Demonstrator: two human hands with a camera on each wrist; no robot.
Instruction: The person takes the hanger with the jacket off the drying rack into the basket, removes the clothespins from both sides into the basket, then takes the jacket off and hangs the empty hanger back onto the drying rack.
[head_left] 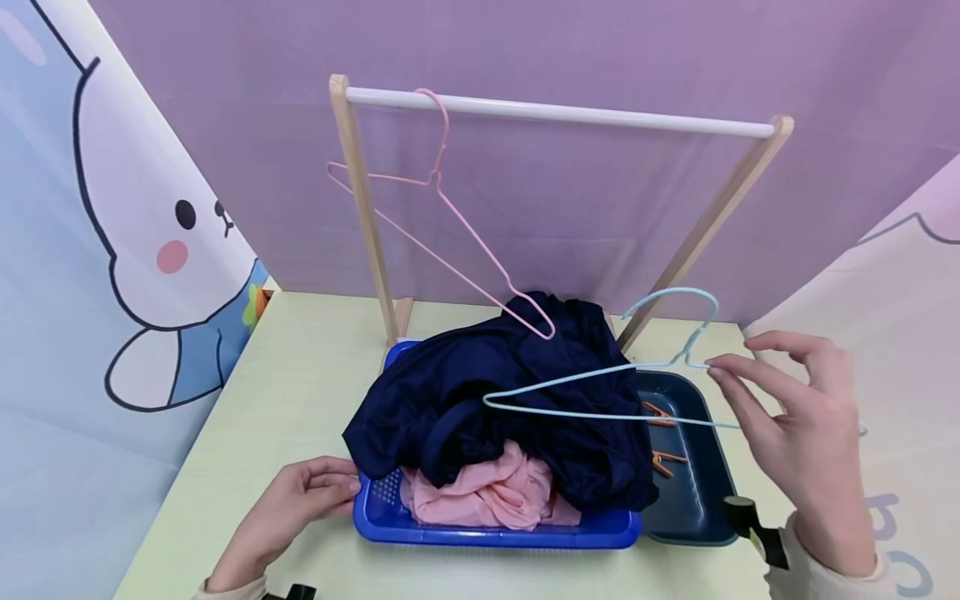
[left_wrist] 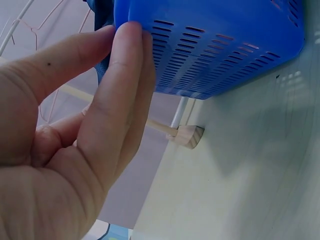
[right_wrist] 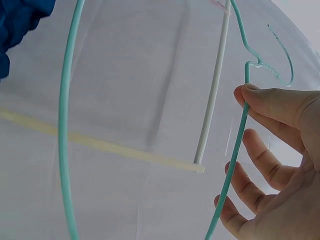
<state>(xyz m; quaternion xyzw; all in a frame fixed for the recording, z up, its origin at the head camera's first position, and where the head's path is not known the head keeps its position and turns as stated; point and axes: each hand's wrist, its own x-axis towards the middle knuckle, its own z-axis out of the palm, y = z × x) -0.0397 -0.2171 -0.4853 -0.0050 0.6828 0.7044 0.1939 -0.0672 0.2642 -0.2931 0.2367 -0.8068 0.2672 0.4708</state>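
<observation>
Between thumb and forefinger, my right hand (head_left: 810, 425) pinches a light blue clothes hanger (head_left: 577, 414) just beside its hook; the other fingers stand apart in the right wrist view. The hanger is in the air over the right side of the laundry. My left hand (head_left: 300, 500) pinches the rim of a blue plastic basket (head_left: 495, 537) at its left side, thumb and fingertips meeting at the edge in the left wrist view. Dark navy clothing (head_left: 480, 358) spills over the basket, with a pink cloth (head_left: 502, 492) at the front. How the navy garment is folded cannot be told.
A small rack with a white rail (head_left: 562, 111) and wooden posts (head_left: 705, 233) stands behind the basket. From the rail's left end hangs a pink hanger (head_left: 480, 237). A dark tray (head_left: 690, 500) with orange clips (head_left: 663, 462) sits right of the basket.
</observation>
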